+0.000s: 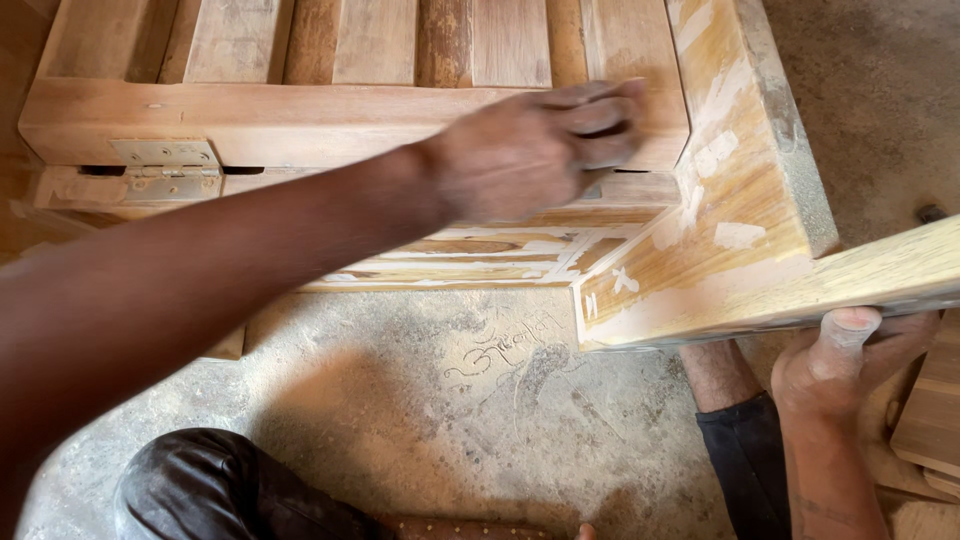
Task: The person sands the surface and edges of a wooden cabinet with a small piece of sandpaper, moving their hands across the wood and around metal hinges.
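A pale wooden frame (pixel 300 120) with slats lies on the ground, with white filler patches on its right corner post (pixel 740 200). My left hand (pixel 530 150) reaches across from the left and rests on the frame's front rail near that corner. Its fingers are bent and blurred, and whatever lies under them is hidden. My right hand (pixel 850 365) is at the lower right. It grips the underside of a slanting wooden rail (pixel 880 275), with the thumb pressed up against the rail's edge.
A brass hinge (pixel 165 165) sits on the rail's left end. The dusty concrete floor (pixel 450 400) has scratched marks. My dark-trousered knee (pixel 210 485) and other leg (pixel 735 440) are in front. Stacked wooden pieces (pixel 930 420) lie at the right edge.
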